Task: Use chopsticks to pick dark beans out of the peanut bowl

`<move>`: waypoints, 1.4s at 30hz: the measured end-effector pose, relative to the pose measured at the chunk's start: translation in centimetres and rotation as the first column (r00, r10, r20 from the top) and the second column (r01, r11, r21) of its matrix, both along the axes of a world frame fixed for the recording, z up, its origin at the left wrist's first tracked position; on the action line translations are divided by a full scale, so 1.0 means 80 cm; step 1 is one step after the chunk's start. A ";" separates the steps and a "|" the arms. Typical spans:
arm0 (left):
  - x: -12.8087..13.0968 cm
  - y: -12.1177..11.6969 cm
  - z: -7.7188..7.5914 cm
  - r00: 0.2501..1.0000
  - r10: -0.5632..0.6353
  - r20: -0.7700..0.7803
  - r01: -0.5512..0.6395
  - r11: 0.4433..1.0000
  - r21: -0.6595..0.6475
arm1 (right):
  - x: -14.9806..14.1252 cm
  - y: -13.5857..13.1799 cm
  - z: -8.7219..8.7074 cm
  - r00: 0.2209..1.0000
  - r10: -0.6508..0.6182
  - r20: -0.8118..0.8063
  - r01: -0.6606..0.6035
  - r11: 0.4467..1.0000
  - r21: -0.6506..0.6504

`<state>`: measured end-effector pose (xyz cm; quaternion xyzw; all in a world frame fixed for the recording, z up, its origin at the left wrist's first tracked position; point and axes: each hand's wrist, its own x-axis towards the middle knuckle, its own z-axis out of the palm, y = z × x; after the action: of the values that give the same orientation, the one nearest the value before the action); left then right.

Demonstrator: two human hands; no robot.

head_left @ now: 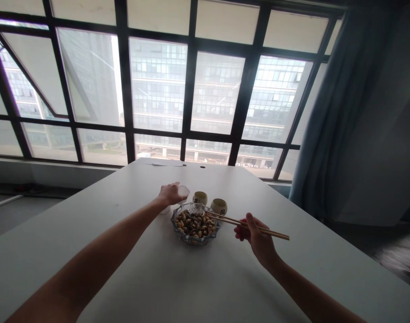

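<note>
My right hand [258, 236] is closed round a pair of wooden chopsticks [270, 232]. Their tips reach over the right rim of a clear glass bowl [195, 241] with a pointed, wavy edge. Mixed nuts and seeds [194, 223] fill this bowl. Beyond its left side, my left hand [170, 194] grips a small clear cup [184, 192], which looks tilted; the far fingers are partly hidden. Two cream cups with dark characters, a left one [200, 197] and a right one [219, 207], stand just behind the bowl.
Everything stands on a long white table [124, 269]. Another pale, see-through item [165, 210] shows below my left wrist, too faint to name. White sheets [161, 162] lie at the far end, before tall windows. A blue curtain [333, 112] hangs at right.
</note>
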<state>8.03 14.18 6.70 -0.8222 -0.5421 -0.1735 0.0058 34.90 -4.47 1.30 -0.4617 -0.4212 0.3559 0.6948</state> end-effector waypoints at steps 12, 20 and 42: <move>0.053 0.026 0.021 0.976 -0.144 -0.164 0.118 0.980 -0.158 | -0.001 0.000 0.005 0.999 -0.043 -0.003 0.043 0.999 0.019; 0.100 0.046 0.006 0.960 -0.217 -0.176 0.150 0.932 -0.330 | 0.007 0.000 0.011 0.997 -0.076 -0.022 0.076 0.997 0.026; 0.089 0.027 -0.003 0.932 -0.344 -0.117 0.360 0.916 0.175 | 0.015 0.003 0.017 0.993 -0.111 -0.029 0.114 0.988 0.101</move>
<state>15.12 16.34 6.47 -0.9084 -0.3648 -0.1892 0.0771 36.09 -4.26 2.67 -0.4444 -0.4040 0.2994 0.7413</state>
